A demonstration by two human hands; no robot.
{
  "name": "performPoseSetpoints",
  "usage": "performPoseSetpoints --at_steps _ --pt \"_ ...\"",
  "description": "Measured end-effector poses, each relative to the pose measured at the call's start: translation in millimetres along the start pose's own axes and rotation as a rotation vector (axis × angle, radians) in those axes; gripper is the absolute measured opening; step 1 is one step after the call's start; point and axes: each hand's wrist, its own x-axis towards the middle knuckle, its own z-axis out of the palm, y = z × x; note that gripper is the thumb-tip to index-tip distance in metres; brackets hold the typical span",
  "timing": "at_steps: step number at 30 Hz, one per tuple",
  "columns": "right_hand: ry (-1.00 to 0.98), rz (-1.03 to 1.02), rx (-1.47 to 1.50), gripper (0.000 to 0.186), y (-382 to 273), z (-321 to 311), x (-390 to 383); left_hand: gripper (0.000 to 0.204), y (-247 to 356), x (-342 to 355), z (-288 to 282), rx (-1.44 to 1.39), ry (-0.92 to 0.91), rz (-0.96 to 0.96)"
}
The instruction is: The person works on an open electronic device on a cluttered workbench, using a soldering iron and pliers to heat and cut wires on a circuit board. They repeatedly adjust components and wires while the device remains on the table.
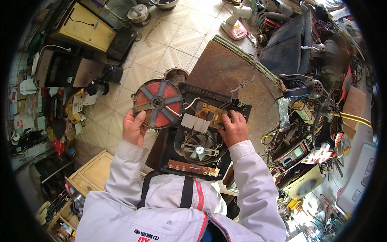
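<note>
An opened induction cooker base [173, 141], a black plastic shell, lies on the near part of the brown bench. My left hand [135, 126] grips the rim of a round induction coil [148, 97] with red windings and dark spokes, raised at the shell's left. White wires run from the coil to a brown circuit board [209, 113] with a finned metal heat sink [195, 122]. My right hand [234, 127] rests at the board's right edge, fingers bent around it; the fingertips are partly hidden. Nearer me in the shell sit a cooling fan [199, 149] and a narrow control board [192, 168].
The brown bench top [221, 72] stretches away beyond the shell. To the right are a soldering-type blue-handled tool [310, 89], a multimeter [293, 156] and tangled wires. A wooden drawer [90, 171] stands at the left. A fan [238, 24] stands on the tiled floor [177, 36].
</note>
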Motion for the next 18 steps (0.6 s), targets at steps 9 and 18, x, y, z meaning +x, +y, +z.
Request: performPoseSetpoints --at_steps 9,18 --pt "-0.007 0.006 0.036 0.07 0 -1 -2 0.033 -1 -3 -2 -0.003 0.026 0.023" --pt "0.03 -0.003 0.018 0.067 -2 4 -4 0.034 -5 -2 -12 -0.03 0.015 -0.006"
